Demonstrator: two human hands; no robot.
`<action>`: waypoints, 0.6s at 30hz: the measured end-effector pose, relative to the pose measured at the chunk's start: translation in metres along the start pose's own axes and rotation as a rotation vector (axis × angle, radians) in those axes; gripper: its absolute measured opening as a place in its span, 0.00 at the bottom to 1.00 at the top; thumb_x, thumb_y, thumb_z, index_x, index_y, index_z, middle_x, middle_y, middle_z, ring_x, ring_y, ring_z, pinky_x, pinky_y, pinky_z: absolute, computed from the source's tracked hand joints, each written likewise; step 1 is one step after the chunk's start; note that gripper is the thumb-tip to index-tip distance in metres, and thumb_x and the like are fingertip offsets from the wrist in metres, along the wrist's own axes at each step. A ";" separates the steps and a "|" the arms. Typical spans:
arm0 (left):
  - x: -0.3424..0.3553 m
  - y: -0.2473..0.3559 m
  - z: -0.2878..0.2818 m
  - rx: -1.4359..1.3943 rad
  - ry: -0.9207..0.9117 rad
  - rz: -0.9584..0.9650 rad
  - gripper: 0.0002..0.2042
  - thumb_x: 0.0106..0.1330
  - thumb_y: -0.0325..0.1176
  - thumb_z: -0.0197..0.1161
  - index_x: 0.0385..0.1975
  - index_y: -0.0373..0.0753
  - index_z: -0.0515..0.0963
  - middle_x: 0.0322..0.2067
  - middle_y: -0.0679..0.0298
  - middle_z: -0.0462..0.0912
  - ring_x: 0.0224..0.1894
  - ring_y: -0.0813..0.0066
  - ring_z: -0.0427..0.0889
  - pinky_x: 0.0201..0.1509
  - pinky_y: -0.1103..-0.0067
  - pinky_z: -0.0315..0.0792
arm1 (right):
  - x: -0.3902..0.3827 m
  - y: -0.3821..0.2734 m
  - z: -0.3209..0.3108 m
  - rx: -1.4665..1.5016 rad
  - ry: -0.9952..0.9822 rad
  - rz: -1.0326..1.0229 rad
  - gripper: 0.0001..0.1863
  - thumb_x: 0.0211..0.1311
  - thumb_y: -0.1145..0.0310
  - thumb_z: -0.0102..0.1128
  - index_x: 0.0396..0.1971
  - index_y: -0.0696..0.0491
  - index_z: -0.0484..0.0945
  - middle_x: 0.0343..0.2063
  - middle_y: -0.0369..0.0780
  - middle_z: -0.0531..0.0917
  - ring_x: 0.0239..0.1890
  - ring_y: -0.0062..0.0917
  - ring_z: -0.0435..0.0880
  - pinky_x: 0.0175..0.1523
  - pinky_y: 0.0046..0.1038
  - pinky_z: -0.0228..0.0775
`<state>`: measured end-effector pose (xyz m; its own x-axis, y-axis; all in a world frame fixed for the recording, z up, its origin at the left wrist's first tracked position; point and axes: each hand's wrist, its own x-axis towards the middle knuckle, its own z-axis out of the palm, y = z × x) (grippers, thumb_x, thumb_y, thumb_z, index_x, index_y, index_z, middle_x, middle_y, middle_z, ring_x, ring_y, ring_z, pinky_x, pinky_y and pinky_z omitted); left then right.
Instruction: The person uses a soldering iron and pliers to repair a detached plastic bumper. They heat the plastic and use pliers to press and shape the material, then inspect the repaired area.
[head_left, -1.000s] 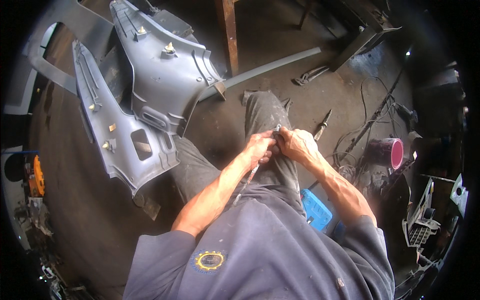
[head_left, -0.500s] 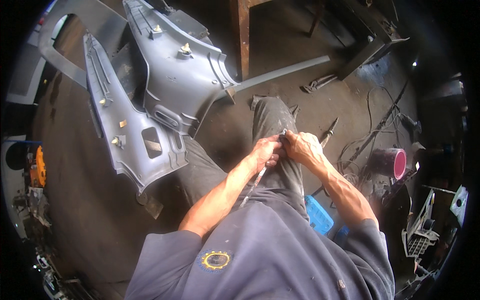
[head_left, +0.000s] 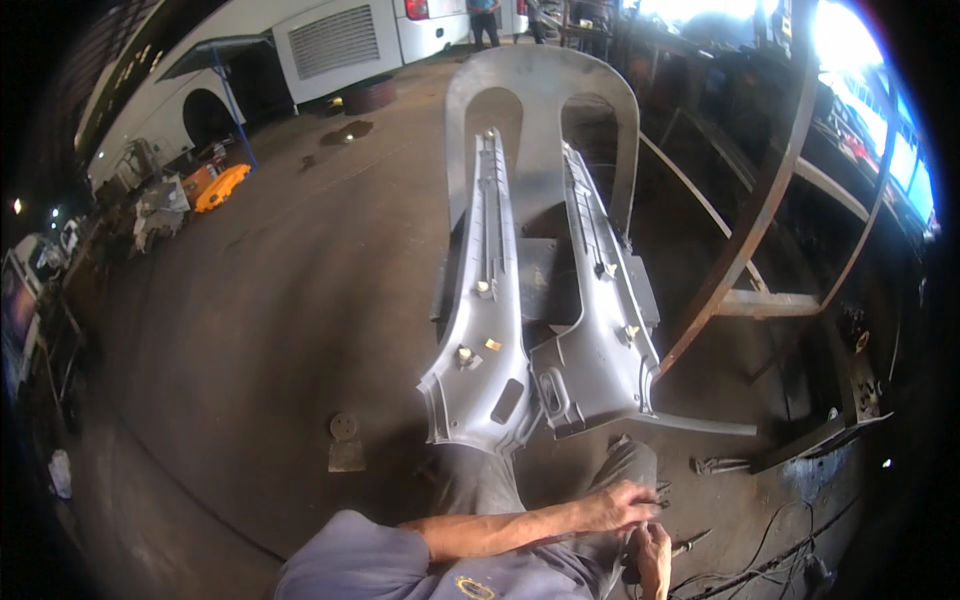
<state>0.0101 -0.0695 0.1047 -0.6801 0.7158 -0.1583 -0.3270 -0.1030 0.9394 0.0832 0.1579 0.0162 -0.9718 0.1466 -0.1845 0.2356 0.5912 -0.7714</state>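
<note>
My left hand [head_left: 615, 507] is closed over my right knee, with thin dark tips showing by its fingers. Just below it, my right hand [head_left: 653, 560] is closed too and close to the left one. What they grip is too small and hidden to name. In front of my legs, two grey moulded plastic trim panels, a left panel [head_left: 478, 385] and a right panel [head_left: 600, 360], lie side by side on a grey chair [head_left: 540, 75] with a slotted back. Cream clips stick out of both panels. A pointed tool [head_left: 690, 542] lies beside my right hand.
A rusty metal frame [head_left: 740, 240] stands at the right. Pliers-like tongs [head_left: 722, 465], a flat grey strip [head_left: 700, 426] and a loose cable [head_left: 770, 540] are on the floor nearby. Far left are an orange part [head_left: 222, 188] and a white bus [head_left: 335, 45]; people stand at the back.
My view has tilted up and swung left, so the chair, panels and bus show fully. Both hands remain together over my right knee and appear lower right in the picture.
</note>
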 end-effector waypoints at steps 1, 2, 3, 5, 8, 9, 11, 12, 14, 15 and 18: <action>-0.006 0.033 0.003 0.151 -0.034 0.067 0.12 0.73 0.39 0.57 0.38 0.36 0.79 0.27 0.70 0.77 0.24 0.86 0.75 0.25 0.84 0.72 | 0.002 0.014 0.006 0.071 0.090 0.049 0.16 0.67 0.62 0.51 0.28 0.61 0.75 0.15 0.43 0.76 0.17 0.28 0.76 0.21 0.34 0.67; -0.009 0.044 0.004 0.105 0.014 0.195 0.11 0.73 0.39 0.58 0.38 0.37 0.79 0.28 0.70 0.77 0.26 0.87 0.75 0.27 0.84 0.72 | 0.005 0.027 0.013 0.141 0.166 0.091 0.15 0.67 0.62 0.51 0.28 0.60 0.74 0.15 0.41 0.76 0.16 0.27 0.75 0.20 0.33 0.67; -0.009 0.051 0.004 0.060 0.060 0.323 0.11 0.72 0.39 0.58 0.38 0.37 0.80 0.28 0.70 0.77 0.28 0.87 0.75 0.29 0.84 0.72 | 0.009 0.040 0.017 0.054 0.194 0.159 0.15 0.67 0.63 0.52 0.29 0.61 0.74 0.18 0.44 0.76 0.19 0.30 0.76 0.25 0.36 0.67; -0.019 0.076 0.011 -0.003 0.202 0.542 0.09 0.72 0.37 0.59 0.40 0.39 0.80 0.27 0.73 0.76 0.30 0.89 0.74 0.33 0.85 0.72 | 0.019 0.079 0.017 -0.124 0.260 0.304 0.15 0.66 0.63 0.54 0.30 0.62 0.73 0.23 0.49 0.78 0.26 0.36 0.76 0.33 0.40 0.67; -0.036 0.108 0.015 -0.022 0.423 0.755 0.07 0.73 0.33 0.58 0.45 0.43 0.79 0.23 0.78 0.74 0.28 0.91 0.71 0.31 0.87 0.69 | 0.008 0.145 0.040 0.029 0.217 0.196 0.15 0.64 0.66 0.55 0.25 0.63 0.76 0.18 0.47 0.78 0.22 0.31 0.75 0.33 0.37 0.68; -0.035 0.108 0.009 -0.007 0.453 0.789 0.08 0.73 0.32 0.58 0.47 0.43 0.79 0.23 0.77 0.74 0.25 0.91 0.70 0.27 0.87 0.68 | -0.004 0.151 0.045 -0.013 0.256 0.053 0.14 0.63 0.66 0.55 0.26 0.63 0.77 0.17 0.48 0.78 0.21 0.31 0.75 0.33 0.37 0.69; -0.041 0.107 -0.006 -0.175 0.351 0.665 0.08 0.72 0.31 0.58 0.48 0.42 0.78 0.23 0.76 0.75 0.23 0.91 0.69 0.24 0.88 0.67 | -0.002 0.207 0.043 -0.007 0.130 0.224 0.12 0.60 0.68 0.56 0.30 0.62 0.80 0.20 0.48 0.81 0.23 0.34 0.78 0.34 0.35 0.71; -0.048 0.108 -0.014 -0.174 0.454 0.692 0.08 0.72 0.31 0.58 0.47 0.42 0.79 0.23 0.75 0.75 0.21 0.90 0.69 0.21 0.88 0.65 | 0.001 0.162 0.055 -0.178 0.135 0.133 0.12 0.57 0.67 0.59 0.34 0.62 0.81 0.26 0.50 0.84 0.28 0.40 0.82 0.38 0.36 0.73; -0.048 0.117 -0.015 -0.183 0.610 0.678 0.07 0.71 0.30 0.60 0.45 0.40 0.79 0.22 0.75 0.74 0.20 0.90 0.68 0.19 0.88 0.63 | 0.006 0.119 0.048 -0.305 0.416 0.080 0.14 0.56 0.68 0.60 0.37 0.62 0.81 0.33 0.52 0.85 0.35 0.44 0.84 0.44 0.36 0.75; -0.047 0.116 -0.019 -0.323 0.579 0.677 0.06 0.71 0.31 0.60 0.43 0.40 0.79 0.22 0.75 0.74 0.19 0.89 0.68 0.19 0.88 0.62 | 0.015 0.085 0.040 -0.203 0.436 -0.019 0.14 0.57 0.68 0.59 0.39 0.62 0.81 0.35 0.52 0.85 0.37 0.43 0.84 0.47 0.35 0.74; -0.034 0.112 -0.021 -0.295 0.643 0.759 0.06 0.72 0.35 0.60 0.36 0.40 0.77 0.21 0.74 0.72 0.19 0.88 0.69 0.20 0.87 0.63 | 0.013 -0.076 -0.001 0.272 0.222 -0.123 0.17 0.67 0.68 0.54 0.49 0.62 0.78 0.40 0.46 0.84 0.41 0.30 0.83 0.51 0.30 0.72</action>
<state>-0.0170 -0.1195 0.2091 -0.9677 -0.1030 0.2300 0.2449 -0.6001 0.7616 0.0532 0.1160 0.0729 -0.9611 0.2741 0.0331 0.0788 0.3871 -0.9186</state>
